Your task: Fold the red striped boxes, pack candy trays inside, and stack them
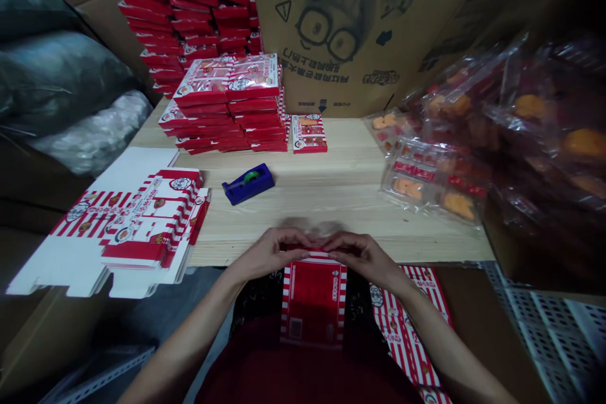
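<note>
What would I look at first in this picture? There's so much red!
Your eye would probably jump first to the tall stack of red-and-white cardboard boxes at the back of the pale wooden table. Right in front, the left hand and right hand grip the top of a red cardboard box at the table's front edge. On the right, shiny clear plastic packets of orange snacks pile up.

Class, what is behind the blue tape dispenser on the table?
Stacked red-and-white printed boxes stand there, with a single box to their right; whatever the boxes hold cannot be seen.
</note>
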`<move>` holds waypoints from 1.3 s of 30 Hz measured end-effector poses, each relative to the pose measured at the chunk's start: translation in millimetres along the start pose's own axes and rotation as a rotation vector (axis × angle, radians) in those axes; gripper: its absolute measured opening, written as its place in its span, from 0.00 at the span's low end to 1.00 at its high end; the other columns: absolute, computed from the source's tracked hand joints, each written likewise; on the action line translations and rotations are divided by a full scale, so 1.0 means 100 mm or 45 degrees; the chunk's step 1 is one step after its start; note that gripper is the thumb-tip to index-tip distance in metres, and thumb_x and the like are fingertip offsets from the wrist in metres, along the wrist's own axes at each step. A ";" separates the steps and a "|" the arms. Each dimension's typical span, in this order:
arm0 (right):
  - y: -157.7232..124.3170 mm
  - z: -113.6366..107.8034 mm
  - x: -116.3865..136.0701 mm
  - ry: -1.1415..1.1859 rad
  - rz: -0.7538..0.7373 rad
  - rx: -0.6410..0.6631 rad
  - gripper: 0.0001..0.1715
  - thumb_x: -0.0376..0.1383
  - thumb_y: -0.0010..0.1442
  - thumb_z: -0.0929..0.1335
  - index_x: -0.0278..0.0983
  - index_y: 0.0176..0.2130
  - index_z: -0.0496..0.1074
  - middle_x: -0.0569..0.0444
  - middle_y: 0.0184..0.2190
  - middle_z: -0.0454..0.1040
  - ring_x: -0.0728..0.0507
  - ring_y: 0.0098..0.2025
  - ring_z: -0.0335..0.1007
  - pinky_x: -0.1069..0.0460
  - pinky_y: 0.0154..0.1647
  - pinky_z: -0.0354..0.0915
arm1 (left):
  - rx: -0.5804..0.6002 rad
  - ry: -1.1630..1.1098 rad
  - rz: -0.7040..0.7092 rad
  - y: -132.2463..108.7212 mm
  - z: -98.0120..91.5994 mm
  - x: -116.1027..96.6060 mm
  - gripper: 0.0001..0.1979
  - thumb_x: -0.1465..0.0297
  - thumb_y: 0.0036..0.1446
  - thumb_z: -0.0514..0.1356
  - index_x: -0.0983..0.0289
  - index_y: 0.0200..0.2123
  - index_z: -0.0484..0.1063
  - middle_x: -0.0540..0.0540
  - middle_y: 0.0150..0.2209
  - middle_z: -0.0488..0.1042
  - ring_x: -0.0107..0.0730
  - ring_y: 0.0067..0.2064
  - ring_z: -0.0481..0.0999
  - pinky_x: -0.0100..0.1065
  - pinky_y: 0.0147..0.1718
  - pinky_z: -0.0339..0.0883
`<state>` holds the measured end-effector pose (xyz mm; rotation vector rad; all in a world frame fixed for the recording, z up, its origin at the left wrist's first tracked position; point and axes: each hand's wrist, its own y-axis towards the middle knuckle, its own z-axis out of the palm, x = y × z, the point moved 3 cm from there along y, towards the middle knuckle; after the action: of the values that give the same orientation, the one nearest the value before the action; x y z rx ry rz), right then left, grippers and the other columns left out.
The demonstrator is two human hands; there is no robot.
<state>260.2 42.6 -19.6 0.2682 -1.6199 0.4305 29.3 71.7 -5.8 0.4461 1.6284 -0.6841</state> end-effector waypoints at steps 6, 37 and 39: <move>0.16 -0.05 -0.22 0.088 0.115 0.070 0.15 0.47 0.63 0.74 0.47 0.48 0.83 0.53 0.43 0.85 0.40 0.48 0.80 0.42 0.56 0.71 | 0.098 0.227 0.035 0.17 -0.05 0.02 0.15 0.64 0.66 0.61 0.59 0.53 0.81 0.55 0.46 0.85 0.41 0.48 0.82 0.38 0.49 0.73; -0.25 0.12 -0.07 -0.260 -0.055 -0.049 0.20 0.42 0.71 0.68 0.52 0.60 0.75 0.54 0.58 0.79 0.37 0.64 0.72 0.34 0.69 0.63 | 0.104 0.411 0.173 -0.22 0.04 -0.04 0.20 0.65 0.70 0.58 0.51 0.62 0.73 0.56 0.62 0.76 0.43 0.64 0.73 0.45 0.64 0.64; -0.32 0.15 -0.10 -0.264 -0.069 -0.085 0.19 0.41 0.71 0.67 0.52 0.59 0.76 0.54 0.58 0.79 0.37 0.63 0.73 0.34 0.68 0.64 | -0.016 0.329 0.114 -0.27 0.07 0.07 0.19 0.64 0.69 0.60 0.52 0.61 0.75 0.56 0.61 0.77 0.43 0.62 0.75 0.45 0.62 0.66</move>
<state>261.3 7.2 -26.6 0.3141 -1.8216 0.3142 16.1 46.2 -7.9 0.6149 1.8417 -0.5659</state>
